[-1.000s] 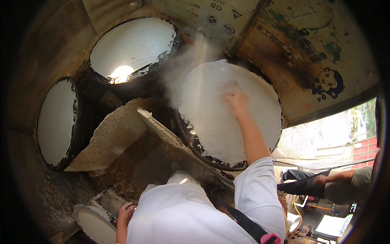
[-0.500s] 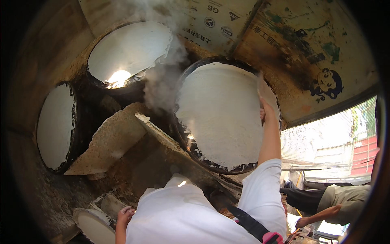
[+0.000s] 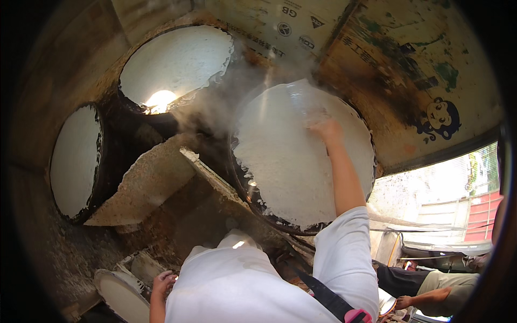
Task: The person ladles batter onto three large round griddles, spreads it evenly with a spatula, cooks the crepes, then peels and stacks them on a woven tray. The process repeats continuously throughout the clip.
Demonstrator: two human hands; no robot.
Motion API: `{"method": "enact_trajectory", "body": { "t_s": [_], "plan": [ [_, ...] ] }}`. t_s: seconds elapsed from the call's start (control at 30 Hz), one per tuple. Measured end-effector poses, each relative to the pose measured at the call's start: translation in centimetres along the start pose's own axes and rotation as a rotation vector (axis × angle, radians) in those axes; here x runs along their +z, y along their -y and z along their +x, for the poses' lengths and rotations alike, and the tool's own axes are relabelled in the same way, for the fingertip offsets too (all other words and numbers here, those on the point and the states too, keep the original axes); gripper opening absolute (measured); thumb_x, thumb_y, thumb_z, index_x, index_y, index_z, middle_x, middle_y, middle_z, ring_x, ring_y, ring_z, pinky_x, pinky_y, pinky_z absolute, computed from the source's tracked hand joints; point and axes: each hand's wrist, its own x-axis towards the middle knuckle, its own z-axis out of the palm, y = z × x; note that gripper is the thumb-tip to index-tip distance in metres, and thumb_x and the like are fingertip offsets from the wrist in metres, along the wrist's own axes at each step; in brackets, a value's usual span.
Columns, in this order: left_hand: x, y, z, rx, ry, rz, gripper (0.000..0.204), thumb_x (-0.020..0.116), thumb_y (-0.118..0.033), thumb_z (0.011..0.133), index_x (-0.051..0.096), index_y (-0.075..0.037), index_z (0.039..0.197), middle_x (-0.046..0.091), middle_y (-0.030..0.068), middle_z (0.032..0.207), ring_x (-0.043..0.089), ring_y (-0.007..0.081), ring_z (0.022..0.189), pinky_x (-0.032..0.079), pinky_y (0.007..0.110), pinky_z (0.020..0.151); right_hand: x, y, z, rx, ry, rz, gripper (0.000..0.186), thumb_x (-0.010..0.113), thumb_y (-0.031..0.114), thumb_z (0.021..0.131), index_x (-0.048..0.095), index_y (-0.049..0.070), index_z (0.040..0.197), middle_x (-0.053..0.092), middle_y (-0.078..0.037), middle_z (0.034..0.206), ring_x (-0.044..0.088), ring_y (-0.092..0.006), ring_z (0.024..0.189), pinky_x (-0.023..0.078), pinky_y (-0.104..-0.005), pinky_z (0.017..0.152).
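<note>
My right hand (image 3: 325, 128) reaches over the upper part of a large round griddle (image 3: 280, 172) coated with a white layer of batter. It is closed on a flat, thin-bladed scraper (image 3: 295, 97), whose blade is smeared by motion and lies against the white layer. The griddle's rim is dark and crusted, with ragged batter along its left and lower edge. Low at the left, my left hand (image 3: 163, 282) hangs beside my white shirt with its fingers curled. Whatever it may hold is hidden. Nearest to it is a round pale-topped container (image 3: 123, 296).
Two more batter-coated round griddles stand at the upper left (image 3: 175, 62) and far left (image 3: 77, 161); the upper one has a bright glare. Steam drifts between the griddles. A crusted board (image 3: 212, 175) juts up between them. Another person's hand (image 3: 403, 302) shows at the lower right.
My right hand has moved left and away from me, from the griddle's right edge to its upper middle, taking the scraper along. My left hand stays almost where it was.
</note>
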Motion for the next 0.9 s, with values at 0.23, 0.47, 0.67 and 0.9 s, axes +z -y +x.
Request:
{"method": "enact_trajectory", "body": {
  "t_s": [0.23,0.47,0.67,0.9],
  "plan": [
    [0.3,-0.4,-0.1,-0.025,0.001,0.044,0.043,0.061,-0.01,0.079,0.05,0.003,0.119,0.065,0.0153,0.099,0.064,0.0168,0.075,0.051,0.027,0.061,-4.8,-10.0,0.4,0.489,-0.184,-0.081,0.055,0.082,0.032,0.054,0.064,-0.004,0.09,0.066,-0.016,0.084,0.063,-0.0242,0.075,0.048,-0.0352,0.065],
    [0.9,-3.2,1.0,-0.057,0.041,0.079,0.04,0.061,-0.01,0.079,0.05,0.0,0.116,0.064,0.0135,0.099,0.065,0.019,0.077,0.051,0.028,0.06,-8.9,-19.3,-5.3,0.678,-0.247,0.144,0.063,0.085,0.036,0.051,0.063,-0.008,0.091,0.064,-0.018,0.083,0.061,-0.0246,0.067,0.048,-0.0369,0.058],
    [1.5,-5.2,1.7,-0.084,0.063,0.1,0.039,0.06,-0.008,0.078,0.051,0.0,0.116,0.064,0.0131,0.099,0.066,0.0211,0.079,0.051,0.029,0.059,-10.7,-20.7,-6.9,0.797,-0.269,-0.177,0.056,0.076,0.043,0.059,0.067,0.007,0.101,0.066,-0.016,0.097,0.063,-0.0274,0.089,0.05,-0.0374,0.074],
    [1.3,-5.9,0.0,-0.055,0.029,0.078,0.041,0.059,-0.005,0.077,0.052,0.004,0.117,0.064,0.0142,0.099,0.066,0.0205,0.077,0.049,0.024,0.056,-7.0,-12.1,3.5,0.348,-0.144,-0.187,0.045,0.07,0.039,0.064,0.068,0.01,0.099,0.064,-0.014,0.104,0.06,-0.0315,0.097,0.048,-0.0399,0.078]
  ]
}}
